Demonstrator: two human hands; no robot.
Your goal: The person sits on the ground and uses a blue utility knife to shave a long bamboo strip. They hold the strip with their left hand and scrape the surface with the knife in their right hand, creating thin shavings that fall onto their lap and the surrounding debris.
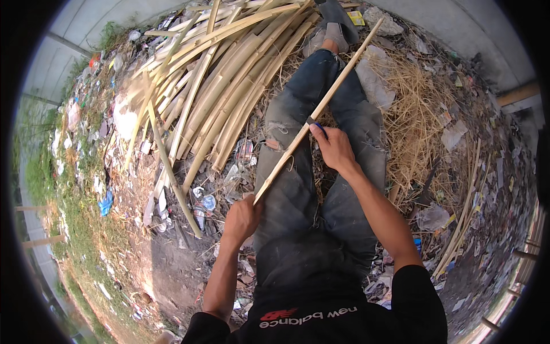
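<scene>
- Gripping the near end of a long, slim, pale-yellow bamboo-like strip (335, 88) with the left hand (240, 221), closed in a fist beside the left thigh.
- Clamping the right hand (333, 148) on a small tool with a dark blue handle (322, 129), set against the strip around mid-length; partly covered by the fingers, so impossible to tell the full shape.
- Holding the two hands apart, with the left nearer the body and the right farther up the strip.
- Slanting the strip across the outstretched legs, over worn, dark grey-blue trousers (289, 200) torn at the left knee, up toward the right of the grey shoes (338, 37).
- Between the hands, at the strip's edge, a thin, pale, curled shaving (291, 163).
- Sitting on bare, dark soil (183, 269) scattered with litter.
- Left of the legs, a large heap of pale, split bamboo lengths (240, 69), mostly aligned, with several crossing on top; farther left, a crumpled, bright blue plastic scrap (106, 203).
- Right of the legs, a mound of dry, straw-coloured shavings (424, 114).
- Beyond, a grey panelled wall (470, 34).
</scene>
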